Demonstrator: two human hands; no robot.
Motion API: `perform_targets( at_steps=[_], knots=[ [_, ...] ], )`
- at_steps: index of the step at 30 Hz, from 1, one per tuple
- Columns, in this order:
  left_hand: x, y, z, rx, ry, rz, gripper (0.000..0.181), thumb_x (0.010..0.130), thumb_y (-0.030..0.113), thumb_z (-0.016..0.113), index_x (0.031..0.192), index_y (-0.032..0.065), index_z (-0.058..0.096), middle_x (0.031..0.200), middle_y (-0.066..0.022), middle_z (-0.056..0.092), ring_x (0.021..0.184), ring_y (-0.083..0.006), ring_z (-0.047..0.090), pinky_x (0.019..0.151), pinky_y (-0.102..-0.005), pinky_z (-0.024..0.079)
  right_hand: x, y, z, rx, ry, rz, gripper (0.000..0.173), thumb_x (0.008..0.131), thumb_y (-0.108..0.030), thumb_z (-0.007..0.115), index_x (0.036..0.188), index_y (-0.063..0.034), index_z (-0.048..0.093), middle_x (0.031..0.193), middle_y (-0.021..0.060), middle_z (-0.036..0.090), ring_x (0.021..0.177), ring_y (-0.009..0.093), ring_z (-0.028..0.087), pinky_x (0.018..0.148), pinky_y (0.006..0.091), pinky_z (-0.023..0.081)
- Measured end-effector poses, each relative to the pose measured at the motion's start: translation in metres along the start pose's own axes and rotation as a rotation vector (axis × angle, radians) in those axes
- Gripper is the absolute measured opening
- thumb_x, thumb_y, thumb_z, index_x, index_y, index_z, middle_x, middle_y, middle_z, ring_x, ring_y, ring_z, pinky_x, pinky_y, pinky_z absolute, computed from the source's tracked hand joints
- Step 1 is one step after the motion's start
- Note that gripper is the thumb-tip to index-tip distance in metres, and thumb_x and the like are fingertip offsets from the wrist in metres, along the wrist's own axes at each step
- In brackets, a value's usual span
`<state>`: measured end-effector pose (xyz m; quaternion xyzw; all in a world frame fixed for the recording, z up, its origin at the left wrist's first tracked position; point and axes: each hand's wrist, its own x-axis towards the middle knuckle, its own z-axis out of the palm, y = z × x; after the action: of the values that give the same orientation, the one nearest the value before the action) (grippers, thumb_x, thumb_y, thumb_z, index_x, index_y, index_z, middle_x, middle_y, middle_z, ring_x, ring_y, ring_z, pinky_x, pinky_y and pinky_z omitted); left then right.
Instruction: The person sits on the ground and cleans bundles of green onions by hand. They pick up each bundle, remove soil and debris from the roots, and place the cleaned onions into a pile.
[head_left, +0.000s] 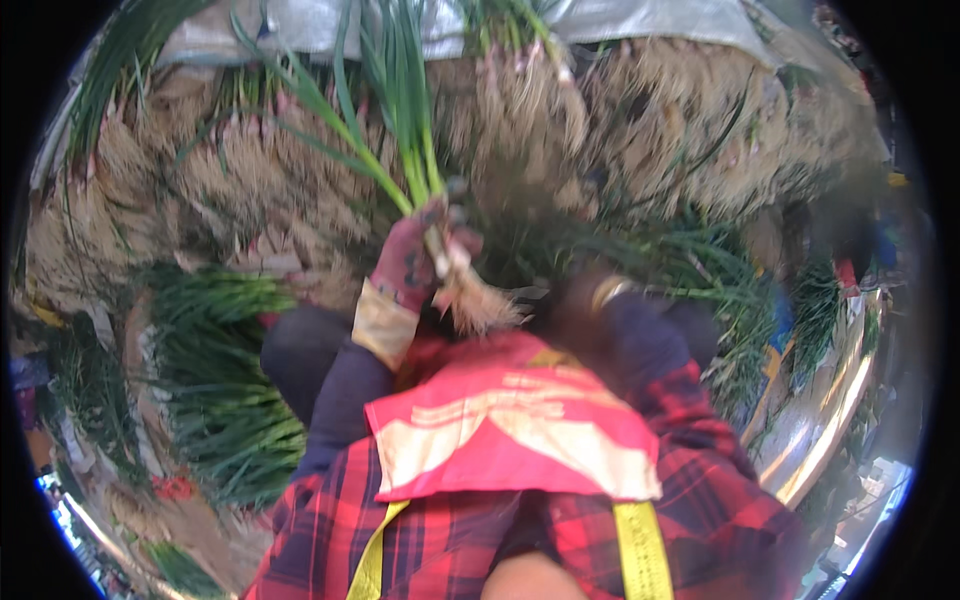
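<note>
My left hand (409, 262), in a dirty reddish glove with a cream cuff, grips a small bunch of green garlic (420, 161). Its leaves point away from me, and its pale bulbs and shaggy roots (476, 300) hang over my lap. My right hand (581, 304) is a dark blur low on the right, near my knee. A pale band shows at its wrist, but its fingers and anything in them cannot be made out. Loose green leaves (660, 259) lie just beyond it.
A long heap of rooted garlic plants (675, 127) spans the far side, partly under a whitish plastic sheet (652, 22). A leafy green pile (225, 390) lies to my left. More greens (739, 360) lie on the right. A red apron (517, 427) covers my lap.
</note>
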<state>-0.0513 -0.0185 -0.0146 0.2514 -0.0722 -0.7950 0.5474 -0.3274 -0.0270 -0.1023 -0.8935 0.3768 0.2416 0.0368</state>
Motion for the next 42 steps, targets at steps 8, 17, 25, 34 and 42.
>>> perform_targets(
  at_steps=[8, 17, 25, 34, 42],
  knots=[
    [-0.015, 0.026, 0.021, -0.311, -0.484, 0.235, 0.019, 0.085, 0.021, 0.043, 0.083, 0.0046, 0.051, 0.052, -0.0003, 0.038, 0.047, -0.0149, 0.043, 0.058, -0.0340, 0.046, 0.028, 0.052, -0.208, 0.236, 1.023, 0.134, 0.012, 0.078, -0.010, 0.050, 0.086, -0.0081, 0.059, 0.075, 0.0059, 0.058, 0.070, 0.018, 0.057, 0.056, 0.0228, 0.048],
    [0.001, 0.013, -0.004, -0.166, -0.454, 0.164, 0.031, 0.087, 0.025, 0.039, 0.062, 0.0074, 0.046, 0.084, -0.0099, 0.054, 0.094, -0.0289, 0.045, 0.070, -0.0444, 0.046, 0.061, 0.079, -0.227, 0.020, 0.768, 0.137, 0.010, 0.079, -0.012, 0.052, 0.083, -0.0040, 0.055, 0.072, 0.0049, 0.056, 0.061, 0.008, 0.054, 0.054, 0.0165, 0.048],
    [0.009, 0.004, 0.005, -0.039, -0.047, 0.075, 0.033, 0.082, 0.021, 0.048, 0.106, -0.0016, 0.046, 0.109, -0.0148, 0.050, 0.107, -0.0285, 0.045, 0.090, -0.0386, 0.037, 0.042, 0.021, -0.167, 1.199, 0.714, -0.091, 0.012, 0.076, -0.012, 0.055, 0.081, -0.0008, 0.057, 0.068, 0.0018, 0.054, 0.060, 0.011, 0.052, 0.054, 0.0221, 0.043],
    [0.003, 0.002, 0.007, 0.125, 0.131, -0.066, 0.030, 0.078, 0.018, 0.056, 0.100, -0.0016, 0.050, 0.082, -0.0106, 0.057, 0.070, -0.0206, 0.058, 0.060, -0.0323, 0.049, 0.030, -0.056, -0.155, 0.702, 0.568, -0.356, 0.015, 0.079, -0.012, 0.048, 0.077, -0.0011, 0.059, 0.067, 0.0123, 0.057, 0.062, 0.020, 0.056, 0.060, 0.0287, 0.044],
    [-0.006, 0.009, 0.006, 0.320, 0.195, -0.008, 0.031, 0.076, 0.022, 0.058, 0.097, 0.0018, 0.048, 0.081, -0.0092, 0.055, 0.068, -0.0267, 0.060, 0.047, -0.0356, 0.051, 0.073, -0.030, -0.194, 1.494, 0.252, 0.229, 0.020, 0.079, -0.018, 0.051, 0.092, -0.0030, 0.055, 0.079, 0.0051, 0.058, 0.054, 0.013, 0.048, 0.051, 0.0243, 0.040]
  ],
)
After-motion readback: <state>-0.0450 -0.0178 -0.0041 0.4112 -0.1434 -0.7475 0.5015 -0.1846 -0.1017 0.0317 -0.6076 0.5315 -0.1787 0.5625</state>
